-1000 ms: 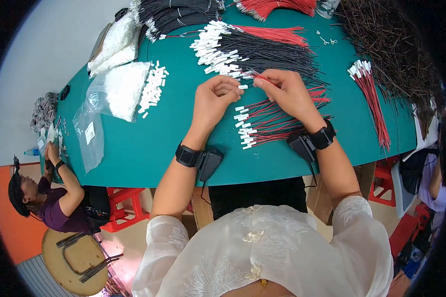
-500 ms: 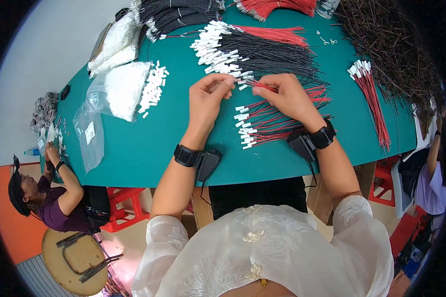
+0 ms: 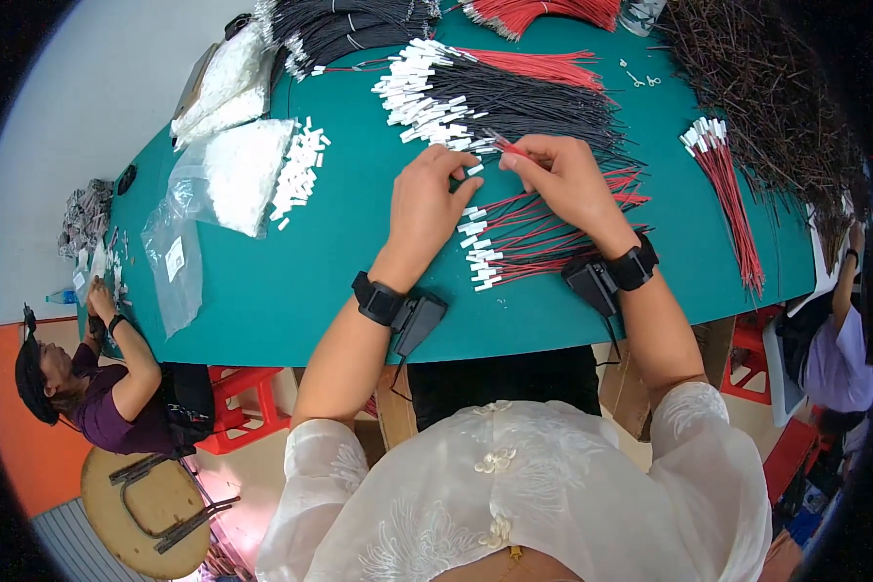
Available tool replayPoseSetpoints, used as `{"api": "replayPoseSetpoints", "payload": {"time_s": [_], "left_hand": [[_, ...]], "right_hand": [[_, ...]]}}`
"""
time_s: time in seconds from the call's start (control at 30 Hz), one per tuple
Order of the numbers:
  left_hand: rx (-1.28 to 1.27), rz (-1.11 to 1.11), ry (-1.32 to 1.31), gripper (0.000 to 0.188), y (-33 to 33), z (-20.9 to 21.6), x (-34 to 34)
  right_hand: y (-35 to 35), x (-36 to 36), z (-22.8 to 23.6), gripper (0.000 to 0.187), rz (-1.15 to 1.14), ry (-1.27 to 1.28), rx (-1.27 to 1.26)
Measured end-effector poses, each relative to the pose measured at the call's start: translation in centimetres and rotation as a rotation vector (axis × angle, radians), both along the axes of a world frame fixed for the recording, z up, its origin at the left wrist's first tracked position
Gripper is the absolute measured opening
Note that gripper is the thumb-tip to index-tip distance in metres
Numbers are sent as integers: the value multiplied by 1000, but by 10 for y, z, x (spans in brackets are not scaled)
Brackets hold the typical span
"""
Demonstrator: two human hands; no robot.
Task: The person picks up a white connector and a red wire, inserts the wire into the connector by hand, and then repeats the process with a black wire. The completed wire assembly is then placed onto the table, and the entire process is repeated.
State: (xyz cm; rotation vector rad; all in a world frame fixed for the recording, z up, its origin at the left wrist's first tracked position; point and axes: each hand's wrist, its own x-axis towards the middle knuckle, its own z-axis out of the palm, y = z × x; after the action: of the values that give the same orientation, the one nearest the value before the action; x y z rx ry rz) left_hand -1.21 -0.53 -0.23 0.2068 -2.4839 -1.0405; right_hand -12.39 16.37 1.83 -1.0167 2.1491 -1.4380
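Observation:
My left hand (image 3: 429,199) is bent over a small white plastic connector (image 3: 474,170), with thumb and forefinger closed about it. Just to its right, my right hand (image 3: 565,182) pinches a few thin red wires (image 3: 510,146) between thumb and fingers. Their bare-looking tips point up and to the left. Below both hands lies a row of red and black wires with white connectors (image 3: 483,257) at their left ends. Beyond them is a thick pile of black wires (image 3: 543,112) with white connectors (image 3: 417,82).
Loose white connectors (image 3: 301,175) lie beside a clear bag of them (image 3: 247,179) at left. A red wire bundle (image 3: 727,209) and a heap of dark brown wires (image 3: 766,107) are at right. Black wire bundles (image 3: 359,29) lie at the back. A co-worker (image 3: 97,388) sits at left.
My left hand has moved away from the wire tips, down and to the right, onto the white connector. My right hand stays nearly in place with the red wires.

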Motion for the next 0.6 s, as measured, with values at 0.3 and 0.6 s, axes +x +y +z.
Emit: {"api": "replayPoseSetpoints", "payload": {"time_s": [0.3, 0.6], "left_hand": [[-5, 24, -13, 12, -2, 1, 5], [663, -46, 0, 15, -4, 3, 7]], "right_hand": [[-1, 3, 5, 16, 5, -78, -24], [1, 0, 0, 15, 62, -36, -7]]}}
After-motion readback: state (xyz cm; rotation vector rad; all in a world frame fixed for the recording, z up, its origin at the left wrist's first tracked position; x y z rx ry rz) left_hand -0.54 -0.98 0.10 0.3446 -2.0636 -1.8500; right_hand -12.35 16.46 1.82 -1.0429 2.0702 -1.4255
